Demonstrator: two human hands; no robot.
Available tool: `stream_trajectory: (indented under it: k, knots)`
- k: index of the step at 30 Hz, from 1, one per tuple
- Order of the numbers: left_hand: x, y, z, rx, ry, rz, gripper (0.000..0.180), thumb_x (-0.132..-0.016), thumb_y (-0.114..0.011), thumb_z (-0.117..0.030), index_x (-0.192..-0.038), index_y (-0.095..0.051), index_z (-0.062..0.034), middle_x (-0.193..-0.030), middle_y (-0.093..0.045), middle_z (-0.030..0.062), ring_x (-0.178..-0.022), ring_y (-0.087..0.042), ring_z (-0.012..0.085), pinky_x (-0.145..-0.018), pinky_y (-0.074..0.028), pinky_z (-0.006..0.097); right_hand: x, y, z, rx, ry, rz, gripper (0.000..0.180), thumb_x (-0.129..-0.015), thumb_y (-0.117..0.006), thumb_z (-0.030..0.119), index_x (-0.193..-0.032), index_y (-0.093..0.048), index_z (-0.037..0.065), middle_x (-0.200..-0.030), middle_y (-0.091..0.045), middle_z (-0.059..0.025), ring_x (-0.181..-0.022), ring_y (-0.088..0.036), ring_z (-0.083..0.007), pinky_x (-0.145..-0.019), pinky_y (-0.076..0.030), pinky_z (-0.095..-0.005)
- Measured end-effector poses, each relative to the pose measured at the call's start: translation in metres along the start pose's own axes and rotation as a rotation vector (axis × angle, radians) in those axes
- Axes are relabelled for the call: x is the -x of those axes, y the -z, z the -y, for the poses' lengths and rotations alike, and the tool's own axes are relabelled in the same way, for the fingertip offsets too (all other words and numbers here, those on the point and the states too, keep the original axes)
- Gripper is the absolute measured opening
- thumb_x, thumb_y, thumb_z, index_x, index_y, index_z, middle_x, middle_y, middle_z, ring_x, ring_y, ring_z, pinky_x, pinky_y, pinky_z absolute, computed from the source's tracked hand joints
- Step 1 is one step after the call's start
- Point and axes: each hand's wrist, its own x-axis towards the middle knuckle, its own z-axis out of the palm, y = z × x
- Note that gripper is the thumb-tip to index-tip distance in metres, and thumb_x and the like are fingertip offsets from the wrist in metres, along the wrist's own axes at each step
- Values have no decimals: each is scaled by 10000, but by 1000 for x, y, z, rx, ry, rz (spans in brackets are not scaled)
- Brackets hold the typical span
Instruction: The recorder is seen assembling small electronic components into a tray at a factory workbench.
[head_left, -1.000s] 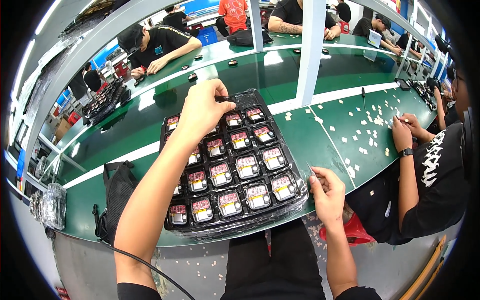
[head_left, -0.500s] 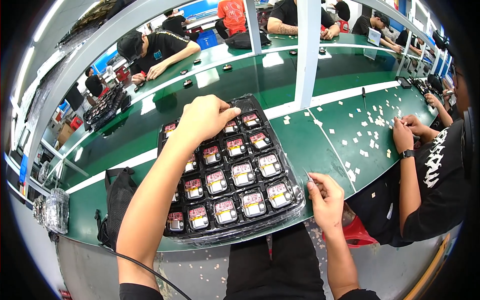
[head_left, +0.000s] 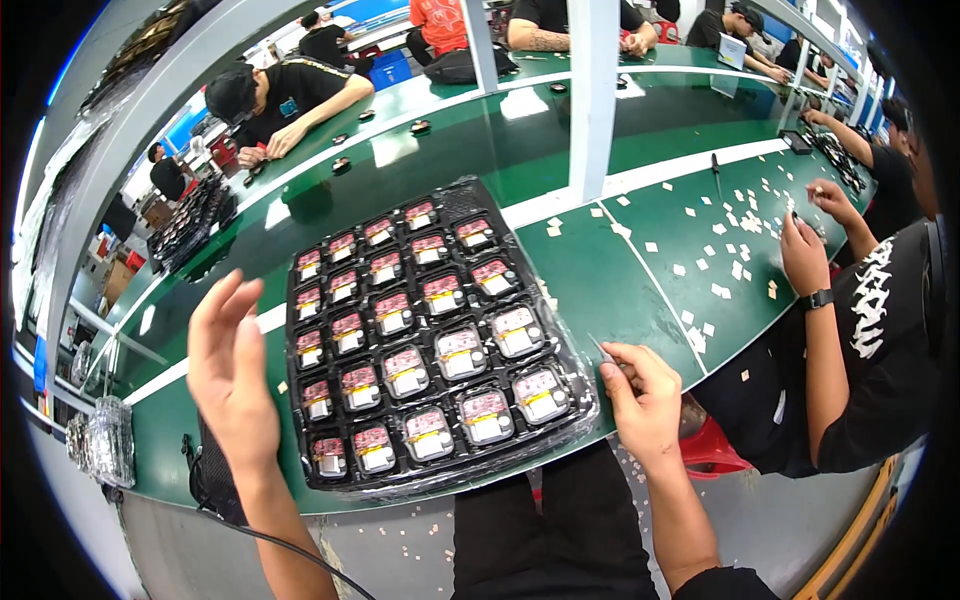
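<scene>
A black plastic tray (head_left: 462, 203) lies in front of me on top of a stack of similar trays. Rows of small devices with red circuit boards and silver-white blocks fill its pockets, such as this device (head_left: 460, 352). My left hand (head_left: 232, 370) is raised beside the tray's left edge, fingers apart, holding nothing. Just off the tray's near right corner, my right hand (head_left: 645, 400) pinches slim metal tweezers (head_left: 600, 349), their pointed tip toward the tray. Most of the tweezers is hidden by the fingers.
Small pale squares (head_left: 738, 250) litter the green bench (head_left: 640, 290) to the right, near a screwdriver (head_left: 715, 175) and a co-worker's hands (head_left: 805, 250). A white post (head_left: 592, 110) stands behind the tray. A black mesh bag (head_left: 215, 470) and cable sit at left. Other people work across the conveyor (head_left: 440, 150).
My left hand has let go of the tray's far edge and swung back left, uncovering the devices. My right hand stays near the corner with the tweezers. The view has shifted slightly.
</scene>
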Motion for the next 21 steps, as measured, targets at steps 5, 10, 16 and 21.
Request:
stream_trajectory:
  k: [5,10,16,21]
  knots:
    - [90,79,103,323,415,-424,302,-1054,-564,-160,-1312,-562,-3,-1166,-642,100,-1122,-640,225,-1003,-505,348,-3,-6,6,-5,74,49,185,-933,-700,40,-1110,-707,-13,-915,-694,-138,-727,-674,-238,-656,-525,-323]
    - [147,57,127,437,582,-482,325,-1059,-479,-138,-1375,-469,-60,-1268,-641,172,-1059,-701,261,-871,-642,415,0,-2,7,62,69,63,202,-943,-701,69,-1133,-702,2,-930,-697,-124,-714,-673,-243,-651,-533,-330]
    - [150,49,126,514,604,-464,289,-1070,-468,-157,-1348,-468,-74,-1241,-649,166,-1045,-711,272,-873,-654,436,5,-9,6,92,117,15,206,-917,-720,16,-1121,-715,-12,-897,-698,-125,-711,-673,-190,-647,-532,-301]
    - [143,38,91,280,553,-549,292,-974,-594,-122,-1223,-612,30,-1113,-656,175,-963,-663,324,-834,-583,434,5,-7,7,82,163,-29,198,-928,-690,-7,-1125,-689,-15,-931,-683,-136,-779,-687,-216,-693,-543,-314]
